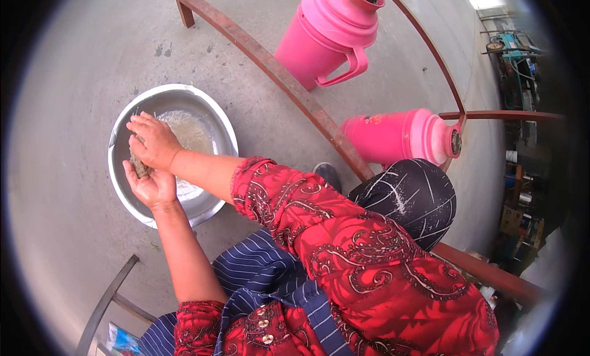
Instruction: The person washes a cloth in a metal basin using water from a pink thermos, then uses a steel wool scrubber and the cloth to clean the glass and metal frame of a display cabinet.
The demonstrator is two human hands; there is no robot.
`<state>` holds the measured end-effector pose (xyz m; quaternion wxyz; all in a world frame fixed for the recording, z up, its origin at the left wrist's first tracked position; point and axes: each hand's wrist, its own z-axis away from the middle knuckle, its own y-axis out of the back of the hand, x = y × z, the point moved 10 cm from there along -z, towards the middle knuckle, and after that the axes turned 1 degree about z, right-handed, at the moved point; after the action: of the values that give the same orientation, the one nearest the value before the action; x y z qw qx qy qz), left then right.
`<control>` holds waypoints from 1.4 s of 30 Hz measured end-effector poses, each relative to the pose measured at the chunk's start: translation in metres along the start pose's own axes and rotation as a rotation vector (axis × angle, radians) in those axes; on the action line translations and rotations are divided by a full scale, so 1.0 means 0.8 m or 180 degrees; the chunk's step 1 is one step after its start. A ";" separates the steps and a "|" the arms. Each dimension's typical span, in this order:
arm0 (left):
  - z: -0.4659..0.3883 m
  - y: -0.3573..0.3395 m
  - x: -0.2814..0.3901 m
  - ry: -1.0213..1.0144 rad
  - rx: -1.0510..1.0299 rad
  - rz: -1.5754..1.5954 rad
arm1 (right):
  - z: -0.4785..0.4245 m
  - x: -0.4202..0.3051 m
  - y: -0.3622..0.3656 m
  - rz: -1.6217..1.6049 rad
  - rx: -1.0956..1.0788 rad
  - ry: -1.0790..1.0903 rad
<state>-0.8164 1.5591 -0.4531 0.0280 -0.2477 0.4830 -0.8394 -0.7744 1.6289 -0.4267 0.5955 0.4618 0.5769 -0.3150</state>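
A rough grey-brown lump (139, 166) is held between my two palms over a metal basin (228, 125). My left hand (156, 184) is beneath it, palm turned up, with the thumb along the lump's side. Over the top lies my right hand (156, 141), covering much of the lump, so its full shape is hidden. Cloudy water (196, 131) with a frothy, shiny surface shows in the basin beside my right wrist. The basin rests on the concrete floor.
Two pink thermos flasks, one upper (306, 42) and one lower (382, 134), stand by a reddish metal frame (276, 74) to the right of the basin. A dark curved frame (110, 289) is at lower left. Shelves and machinery (511, 47) line the far right.
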 end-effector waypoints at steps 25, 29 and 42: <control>0.004 0.010 0.064 -0.1016 0.1169 -0.2368 | 0.016 0.022 -0.039 -0.0189 -0.0865 -0.1171; -0.003 0.024 0.057 -0.0564 0.1467 -0.1382 | 0.026 0.010 -0.040 0.0055 -0.1422 -0.0895; 0.007 0.167 -0.062 0.1096 0.1665 -0.1100 | 0.034 0.174 -0.022 0.1711 -0.0512 -0.0996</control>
<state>-0.7966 1.4982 -0.5800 -0.1337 -0.1651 0.2004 -0.9564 -0.7606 1.6197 -0.5684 0.7735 0.4952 0.3587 -0.1669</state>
